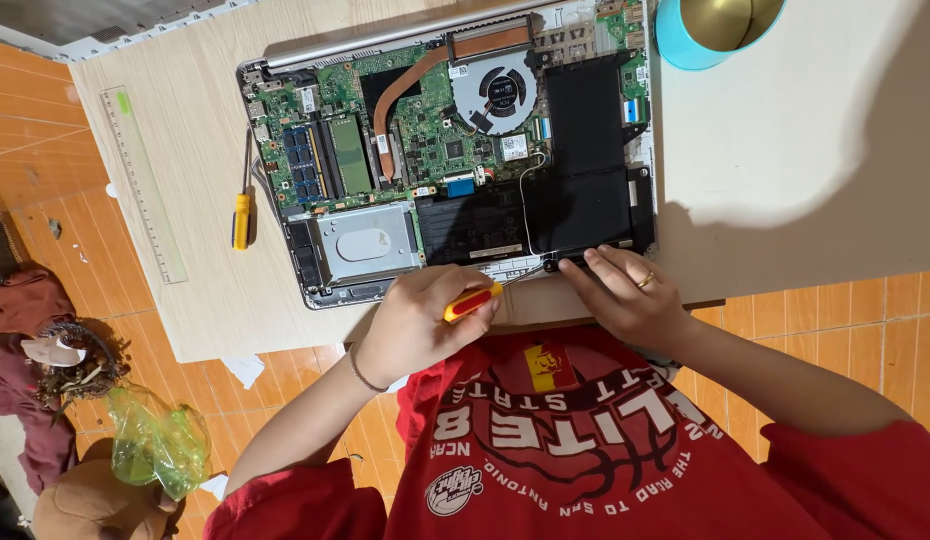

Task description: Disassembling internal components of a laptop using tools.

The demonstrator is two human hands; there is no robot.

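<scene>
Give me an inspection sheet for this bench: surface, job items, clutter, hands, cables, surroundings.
Surface: light wood table, partly shaded at right.
Job items: opened laptop, bottom cover off; board, fan, black battery exposed.
Clutter: spare yellow screwdriver, clear ruler, blue cup.
Hands: left hand grips a red-yellow screwdriver, tip at the laptop's near edge; right hand, ringed, fingers on the battery's corner.
Cables: thin wire along the battery.
Surroundings: orange tiled floor, green plastic bag, cloth pile at left.
</scene>
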